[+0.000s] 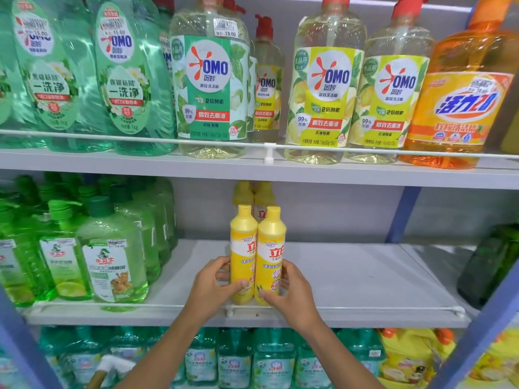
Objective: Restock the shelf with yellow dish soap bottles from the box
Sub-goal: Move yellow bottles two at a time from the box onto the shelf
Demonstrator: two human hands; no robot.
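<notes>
The middle shelf (351,279) runs across the view, and its right half is bare grey board. On the upper shelf (112,161) stand large soap bottles (325,88), green, clear and orange; the top edge cuts off several caps. Green pump bottles (112,262) fill the left of the middle shelf, the outer ones cut by the frame. At the far right a dark green object (491,262) is too blurred to name. Below, teal bottles (272,357) are partly hidden by the forearms. The left yellow bottle (243,242) and the right yellow bottle (271,248) stand upright and touching, just behind the front rail of the middle shelf. The left hand (209,287) grasps the first and the right hand (295,293) grasps the second, with fingers curled round the lower part. The rear yellow bottles (264,197) show little more than their caps.
</notes>
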